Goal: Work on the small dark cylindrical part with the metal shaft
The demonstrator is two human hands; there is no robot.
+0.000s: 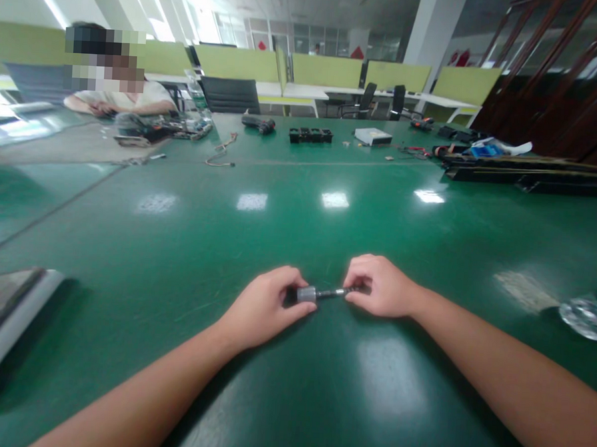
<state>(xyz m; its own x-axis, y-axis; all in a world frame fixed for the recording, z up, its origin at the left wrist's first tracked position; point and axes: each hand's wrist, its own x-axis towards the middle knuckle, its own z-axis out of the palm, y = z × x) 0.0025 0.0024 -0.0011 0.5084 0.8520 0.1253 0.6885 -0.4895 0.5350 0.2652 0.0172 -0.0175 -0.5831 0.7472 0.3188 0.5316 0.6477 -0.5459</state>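
A small tool with a grey cylindrical end (306, 294) and a thin dark and silver shaft (331, 293) lies crosswise between my hands, low over the green table (298, 230). My left hand (269, 304) is closed round the cylindrical end, thumb and fingers on its left side. The tip of the shaft is pinched by my right hand (378, 286) between thumb and fingers. Part of the tool's right end is hidden in that hand.
A pale-edged device (28, 313) rests at the left, a clear glass object (588, 319) at the right edge. Across the far side are a black part (310, 135), a silver box (373, 136), black rails (506, 169) and a seated person (135, 99).
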